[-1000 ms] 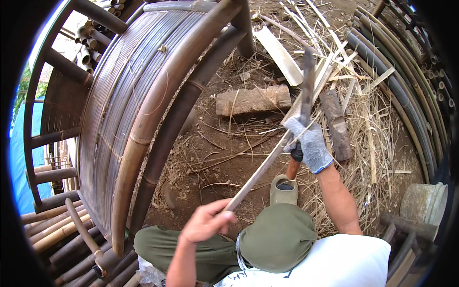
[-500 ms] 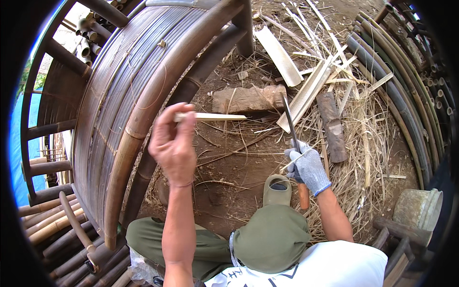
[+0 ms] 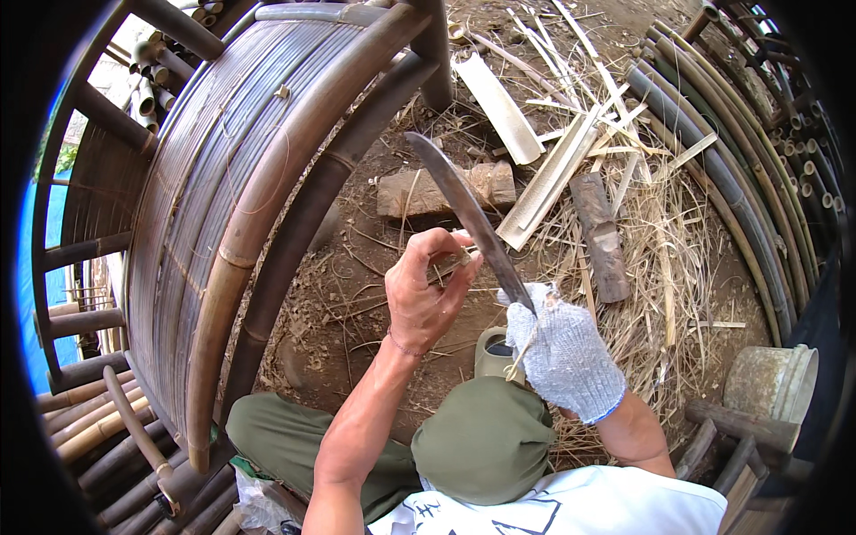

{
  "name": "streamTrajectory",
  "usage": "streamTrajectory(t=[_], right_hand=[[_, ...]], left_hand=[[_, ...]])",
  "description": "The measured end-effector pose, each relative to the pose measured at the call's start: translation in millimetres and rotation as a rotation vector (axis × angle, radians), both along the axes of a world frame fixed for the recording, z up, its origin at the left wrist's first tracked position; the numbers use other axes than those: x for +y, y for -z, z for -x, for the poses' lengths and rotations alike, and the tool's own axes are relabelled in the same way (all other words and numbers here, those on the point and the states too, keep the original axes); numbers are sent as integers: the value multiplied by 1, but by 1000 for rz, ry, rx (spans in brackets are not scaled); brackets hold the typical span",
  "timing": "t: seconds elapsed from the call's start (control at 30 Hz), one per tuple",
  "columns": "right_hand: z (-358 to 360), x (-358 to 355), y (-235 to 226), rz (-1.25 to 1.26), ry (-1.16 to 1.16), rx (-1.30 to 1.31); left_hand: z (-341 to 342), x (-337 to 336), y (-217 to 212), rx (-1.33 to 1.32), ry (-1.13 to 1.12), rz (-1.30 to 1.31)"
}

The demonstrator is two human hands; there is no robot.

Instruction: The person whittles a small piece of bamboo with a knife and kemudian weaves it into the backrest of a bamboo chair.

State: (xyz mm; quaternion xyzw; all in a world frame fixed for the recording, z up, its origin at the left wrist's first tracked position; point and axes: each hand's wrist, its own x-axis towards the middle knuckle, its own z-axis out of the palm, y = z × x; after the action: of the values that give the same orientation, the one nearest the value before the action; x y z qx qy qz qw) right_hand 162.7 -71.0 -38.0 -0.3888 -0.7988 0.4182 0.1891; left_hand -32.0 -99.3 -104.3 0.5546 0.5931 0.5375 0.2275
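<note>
1. Head view, left: I see the slatted bamboo bench [image 3: 241,125], its thick rail bounding this side; bare soil [image 3: 312,334] gives elbow room.
2. Centre: left hand [image 3: 423,290] narrowed in a pinch on a thin strip [image 3: 452,262], mostly hidden; how finished, I cannot tell. Curved knife [image 3: 464,201] slants close by its fingertips; log [image 3: 446,189] limits reach beyond.
3. Right of centre: gloved right hand [image 3: 566,352] wraps the knife's grip. Split bamboo [image 3: 548,183] lies already cleft, shavings [image 3: 655,267] heaped.
4. Far right: bamboo poles [image 3: 713,169] close off room.
</note>
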Motion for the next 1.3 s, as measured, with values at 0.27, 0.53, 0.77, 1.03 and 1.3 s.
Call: streamTrajectory(t=[0.27, 0.53, 0.77, 1.03, 1.3], right_hand=[[-2, -5, 10, -126, -110, -56], [-34, 13, 54, 415, 533, 241], [-62, 8, 76, 930, 521, 614], [-47, 0, 48, 871, 552, 708], [-50, -5, 92, 843, 718, 564]], left_hand=[[-1, -5, 5, 75, -5, -4], [78, 4, -31, -274, -643, -104], [116, -26, 2, -887, -787, 51], [122, -48, 73, -1015, -863, 260], [124, -65, 70, -1007, -774, 181]])
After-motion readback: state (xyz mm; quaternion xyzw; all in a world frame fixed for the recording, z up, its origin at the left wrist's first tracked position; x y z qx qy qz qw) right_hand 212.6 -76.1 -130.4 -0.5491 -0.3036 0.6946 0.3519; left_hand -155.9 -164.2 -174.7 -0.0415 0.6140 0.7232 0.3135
